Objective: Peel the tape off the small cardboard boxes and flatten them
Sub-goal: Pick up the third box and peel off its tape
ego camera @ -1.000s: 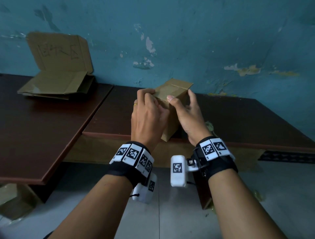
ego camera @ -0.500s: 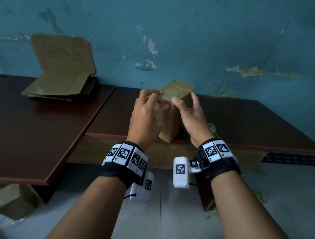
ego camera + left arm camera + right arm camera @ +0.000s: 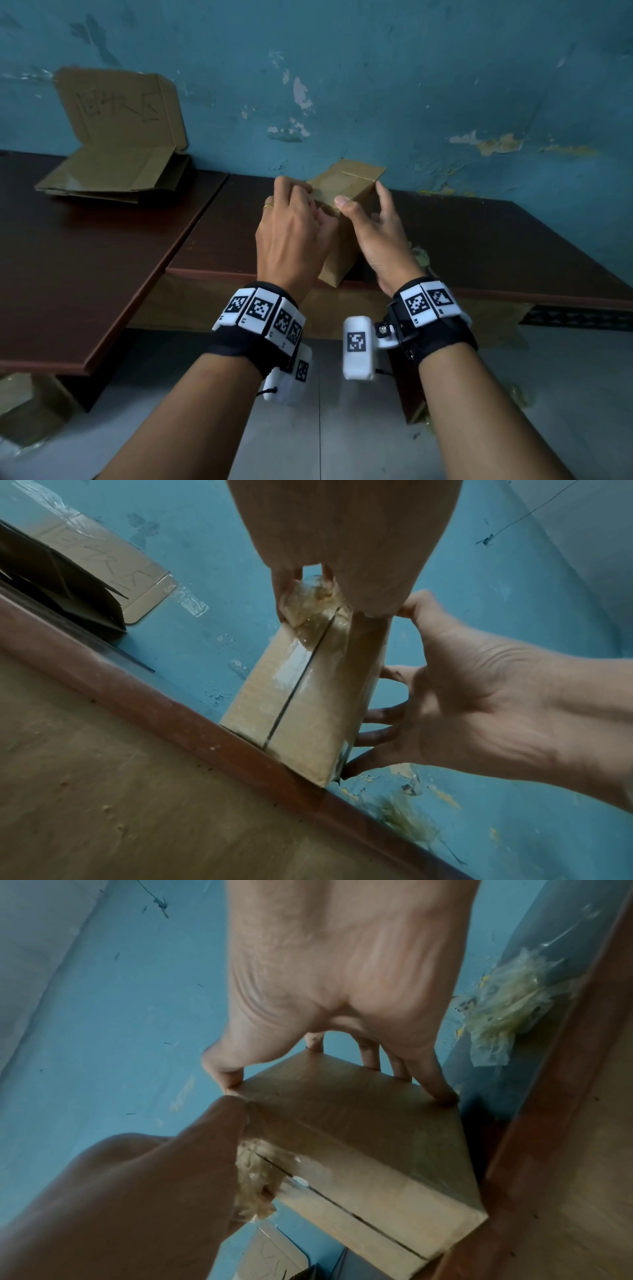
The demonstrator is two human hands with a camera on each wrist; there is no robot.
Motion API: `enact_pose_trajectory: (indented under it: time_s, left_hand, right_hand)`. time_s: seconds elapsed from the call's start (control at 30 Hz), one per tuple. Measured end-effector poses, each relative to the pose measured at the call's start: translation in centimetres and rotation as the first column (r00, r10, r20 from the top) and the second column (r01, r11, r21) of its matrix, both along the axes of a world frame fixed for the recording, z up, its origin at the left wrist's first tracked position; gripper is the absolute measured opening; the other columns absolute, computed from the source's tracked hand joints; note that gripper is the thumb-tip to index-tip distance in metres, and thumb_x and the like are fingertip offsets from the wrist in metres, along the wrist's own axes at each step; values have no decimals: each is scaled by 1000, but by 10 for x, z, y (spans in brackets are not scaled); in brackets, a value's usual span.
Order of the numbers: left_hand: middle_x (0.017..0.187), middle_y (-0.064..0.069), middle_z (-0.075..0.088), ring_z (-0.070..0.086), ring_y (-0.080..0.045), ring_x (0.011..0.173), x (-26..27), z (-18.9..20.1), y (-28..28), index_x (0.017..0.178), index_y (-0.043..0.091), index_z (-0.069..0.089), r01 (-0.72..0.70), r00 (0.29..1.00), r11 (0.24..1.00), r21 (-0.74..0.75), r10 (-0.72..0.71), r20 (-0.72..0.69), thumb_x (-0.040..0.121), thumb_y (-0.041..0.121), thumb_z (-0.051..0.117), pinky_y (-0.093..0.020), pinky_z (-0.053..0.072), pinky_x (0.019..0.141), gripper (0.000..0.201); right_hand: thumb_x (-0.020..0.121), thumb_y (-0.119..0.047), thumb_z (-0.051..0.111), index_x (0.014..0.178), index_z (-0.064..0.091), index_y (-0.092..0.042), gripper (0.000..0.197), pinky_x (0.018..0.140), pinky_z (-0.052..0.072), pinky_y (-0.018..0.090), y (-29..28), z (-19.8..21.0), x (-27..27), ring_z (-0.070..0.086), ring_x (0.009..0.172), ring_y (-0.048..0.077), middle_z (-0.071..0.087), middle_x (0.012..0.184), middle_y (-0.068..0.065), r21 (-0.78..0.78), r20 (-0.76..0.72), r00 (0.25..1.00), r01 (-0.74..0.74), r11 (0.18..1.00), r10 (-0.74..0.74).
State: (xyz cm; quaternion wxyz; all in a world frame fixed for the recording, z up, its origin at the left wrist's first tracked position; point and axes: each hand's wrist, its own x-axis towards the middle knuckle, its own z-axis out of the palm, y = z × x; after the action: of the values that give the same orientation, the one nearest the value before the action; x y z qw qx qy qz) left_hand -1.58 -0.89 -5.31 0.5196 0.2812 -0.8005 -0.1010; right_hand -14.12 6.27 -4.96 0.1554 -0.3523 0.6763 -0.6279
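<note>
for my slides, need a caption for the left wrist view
Left hand peels crumpled clear tape off a small cardboard box steadied by the right hand.

Two dark brown tables: left table [image 3: 85, 260] butts against the right table [image 3: 479, 246], both against a blue wall [image 3: 411, 85] with peeling paint. Cardboard sign [image 3: 120, 109] with handwritten marks leans on the wall at the far left. Grey tiled floor [image 3: 325, 438] below. Brown board [image 3: 342, 308] under the right table's front edge. Black-and-white marker bands [image 3: 260, 311] on both wrists.
</note>
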Motion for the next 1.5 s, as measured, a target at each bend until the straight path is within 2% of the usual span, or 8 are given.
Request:
enact_pose_trajectory:
  time_s: [0.17, 0.63, 0.83, 0.93, 1.13, 1.3, 1.4, 1.5]
  left_hand:
    - [119, -15, 62, 65, -39, 90, 1, 1, -2, 101, 1, 63, -40, 999, 999, 12, 41, -17, 92, 18, 63, -37, 39, 66, 19]
    - [121, -12, 62, 65, -35, 87, 3, 3, 1, 100, 2, 64, -31, 997, 998, 55, 35, -74, 91, 13, 62, -34, 34, 68, 14]
    - [115, -10, 62, 53, -18, 86, 2, -4, -2, 94, 2, 63, -15, 976, 994, 108, 38, -215, 89, 11, 63, -31, 38, 67, 11]
    - [115, -10, 62, 55, -18, 84, -4, -8, 2, 87, 4, 59, 26, 967, 995, 96, 0, -255, 93, 27, 56, -34, 43, 64, 24]
    - [113, -7, 60, 61, -18, 91, -1, -12, -7, 84, 7, 57, 159, 923, 976, 149, -94, -374, 87, 25, 64, -37, 54, 78, 19]
    - [117, -9, 60, 67, -19, 106, 4, -8, -9, 110, 15, 51, 322, 873, 909, 264, -177, -455, 94, 17, 68, -42, 58, 96, 22]
    - [121, -5, 57, 64, -15, 113, 7, -7, -7, 108, 14, 62, 339, 884, 901, 272, -207, -419, 92, 15, 58, -38, 55, 104, 17]
    - [128, -4, 54, 59, -5, 117, 7, -8, -3, 107, 11, 68, 302, 900, 921, 246, -190, -394, 95, 14, 60, -33, 53, 103, 15]
  right_hand:
    - [54, -88, 82, 162, 26, -46, 129, 119, 45, 47, -2, 0, -1, 52, 143, 13, 54, 157, -4, -3, -4, 1000, -5, 1000, 5]
    - [50, -92, 79, 161, 23, -48, 132, 119, 44, 49, -4, 1, 1, 49, 146, 14, 50, 161, -4, 4, -1, 1000, -18, 1000, 18]
    - [75, -72, 76, 166, 21, -40, 111, 123, 39, 49, 1, 1, -2, 44, 148, 16, 45, 165, -2, 7, 42, 999, -19, 1000, 19]
    - [72, -80, 74, 165, 20, -43, 114, 122, 41, 49, 3, -1, -3, 45, 148, 15, 46, 164, -3, 15, 39, 999, -10, 1000, 10]
    - [72, -85, 71, 165, 19, -45, 114, 124, 38, 46, 6, -1, 2, 44, 148, 11, 42, 167, -6, 4, 28, 999, -23, 1000, 23]
    - [69, -85, 75, 167, 14, -44, 123, 122, 30, 40, 14, 5, 3, 31, 155, 13, 31, 173, -3, 29, 34, 995, -90, 996, 89]
    - [61, -75, 89, 167, 15, -41, 133, 124, 35, 44, 17, 6, 3, 37, 152, 13, 37, 169, -5, 49, 0, 996, -84, 995, 84]
    - [67, -62, 94, 168, 17, -38, 129, 123, 36, 41, 18, 7, 1, 38, 150, 11, 38, 168, -6, 43, -14, 999, -46, 998, 46]
